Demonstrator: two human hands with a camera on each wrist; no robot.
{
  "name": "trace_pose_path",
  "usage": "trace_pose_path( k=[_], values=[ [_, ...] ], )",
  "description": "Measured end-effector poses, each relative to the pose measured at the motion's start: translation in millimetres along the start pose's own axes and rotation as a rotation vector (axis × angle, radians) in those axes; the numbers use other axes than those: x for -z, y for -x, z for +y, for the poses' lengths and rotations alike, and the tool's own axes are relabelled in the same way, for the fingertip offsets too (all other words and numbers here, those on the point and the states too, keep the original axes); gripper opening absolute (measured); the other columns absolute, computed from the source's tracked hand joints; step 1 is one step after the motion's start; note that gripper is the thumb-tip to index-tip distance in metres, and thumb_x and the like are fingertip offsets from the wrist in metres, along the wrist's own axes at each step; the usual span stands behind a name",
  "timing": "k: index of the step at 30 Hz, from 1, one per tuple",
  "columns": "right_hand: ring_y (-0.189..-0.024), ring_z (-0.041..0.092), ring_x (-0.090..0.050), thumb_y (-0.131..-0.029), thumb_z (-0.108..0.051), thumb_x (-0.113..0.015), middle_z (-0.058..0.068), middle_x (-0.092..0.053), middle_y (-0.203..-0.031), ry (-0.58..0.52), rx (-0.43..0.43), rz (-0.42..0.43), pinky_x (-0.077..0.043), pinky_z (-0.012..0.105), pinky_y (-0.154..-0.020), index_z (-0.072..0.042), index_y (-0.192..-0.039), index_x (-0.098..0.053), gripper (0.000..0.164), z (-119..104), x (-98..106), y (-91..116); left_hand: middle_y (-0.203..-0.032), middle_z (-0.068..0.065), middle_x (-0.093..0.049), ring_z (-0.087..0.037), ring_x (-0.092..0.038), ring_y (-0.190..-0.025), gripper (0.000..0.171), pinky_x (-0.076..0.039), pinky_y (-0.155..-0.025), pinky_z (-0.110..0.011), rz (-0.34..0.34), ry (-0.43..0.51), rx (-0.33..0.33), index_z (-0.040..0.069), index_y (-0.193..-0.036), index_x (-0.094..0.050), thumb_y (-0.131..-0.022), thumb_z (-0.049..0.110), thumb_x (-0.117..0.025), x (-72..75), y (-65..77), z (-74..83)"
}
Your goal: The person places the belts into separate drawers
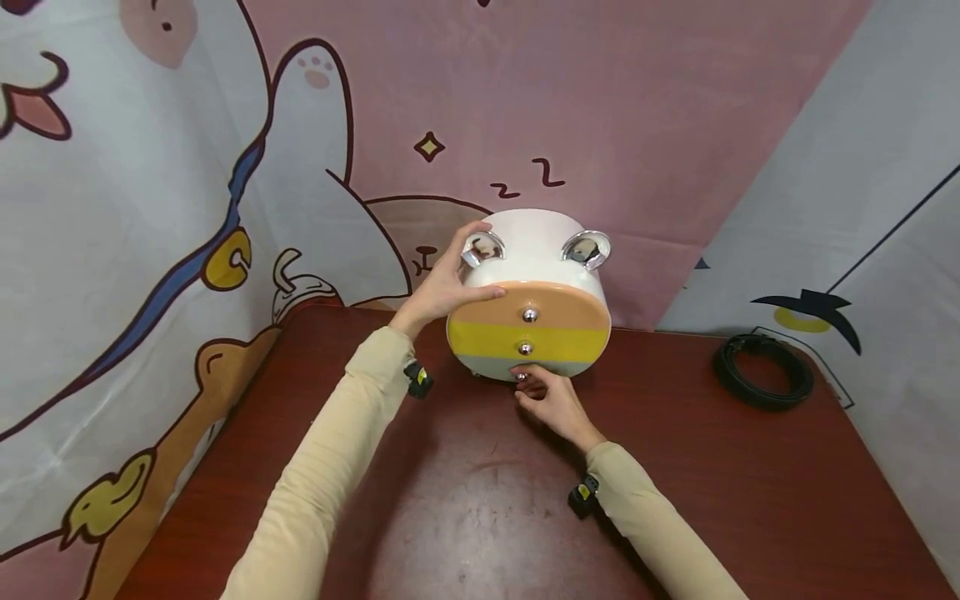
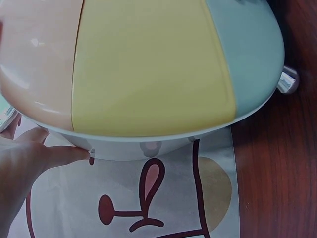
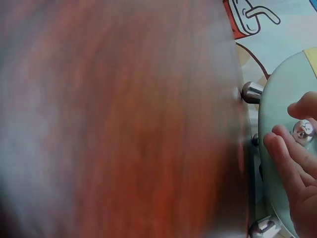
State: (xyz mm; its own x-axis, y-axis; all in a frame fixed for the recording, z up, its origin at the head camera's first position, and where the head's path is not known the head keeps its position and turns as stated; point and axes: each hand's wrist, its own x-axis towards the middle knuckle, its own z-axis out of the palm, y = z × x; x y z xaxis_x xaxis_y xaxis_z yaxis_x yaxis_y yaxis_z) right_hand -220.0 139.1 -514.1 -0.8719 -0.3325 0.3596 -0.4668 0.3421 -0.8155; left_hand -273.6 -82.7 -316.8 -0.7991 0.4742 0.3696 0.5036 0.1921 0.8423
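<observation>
A small drawer box [image 1: 551, 275] with a white body and silver ears stands on the table. Its rounded front has peach, yellow [image 2: 153, 64] and pale green bands, each with a silver knob in the head view. My left hand [image 1: 442, 287] rests on its upper left side, fingers spread around the left ear [image 1: 484, 247] and thumb across the front's edge. On the green bottom drawer [image 3: 280, 99], my right hand [image 1: 555, 406] pinches the lowest knob [image 3: 303, 133] between thumb and fingers. The front panels sit level with one another.
Short silver legs [image 3: 252, 92] lift the box off the reddish-brown table [image 1: 480, 517]. A coiled black belt-like strap [image 1: 763, 371] lies at the right rear. Cartoon-printed cloth [image 1: 637, 100] hangs behind the table and along both sides.
</observation>
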Motion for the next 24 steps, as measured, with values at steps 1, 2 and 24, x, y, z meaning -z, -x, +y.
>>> trace_pose_path(
  k=[1, 2, 24],
  values=[
    [-0.083, 0.024, -0.068, -0.082, 0.006, -0.071, 0.019, -0.068, -0.097, 0.0, -0.003, 0.005, -0.056, 0.033, -0.071, -0.001, -0.116, -0.065, 0.034, -1, -1, 0, -0.154, -0.011, -0.022, -0.025, -0.025, -0.139, 0.087, -0.021, -0.112, -0.043, 0.001, 0.0, -0.002, 0.012, -0.148, -0.024, -0.08, 0.003, -0.078, 0.0, -0.3, -0.7],
    [-0.083, 0.024, -0.068, -0.082, 0.006, -0.071, 0.019, -0.068, -0.098, -0.001, -0.006, 0.009, -0.056, 0.034, -0.073, -0.001, -0.116, -0.065, 0.035, -1, -2, 1, -0.154, -0.011, -0.022, -0.023, -0.025, -0.139, 0.087, -0.021, -0.112, -0.042, 0.002, 0.0, -0.003, 0.011, -0.147, -0.024, -0.08, 0.003, -0.078, -0.1, -0.6, -1.8],
    [-0.086, 0.025, -0.068, -0.085, 0.006, -0.067, 0.019, -0.069, -0.103, 0.027, -0.037, 0.031, -0.056, 0.033, -0.071, -0.003, -0.122, -0.065, 0.038, -12, 7, 10, -0.152, 0.008, -0.024, -0.011, -0.024, -0.138, 0.091, -0.02, -0.112, -0.043, 0.021, -0.026, -0.007, 0.029, -0.147, -0.026, -0.077, 0.016, -0.083, 1.0, -10.1, -37.8]
  ],
)
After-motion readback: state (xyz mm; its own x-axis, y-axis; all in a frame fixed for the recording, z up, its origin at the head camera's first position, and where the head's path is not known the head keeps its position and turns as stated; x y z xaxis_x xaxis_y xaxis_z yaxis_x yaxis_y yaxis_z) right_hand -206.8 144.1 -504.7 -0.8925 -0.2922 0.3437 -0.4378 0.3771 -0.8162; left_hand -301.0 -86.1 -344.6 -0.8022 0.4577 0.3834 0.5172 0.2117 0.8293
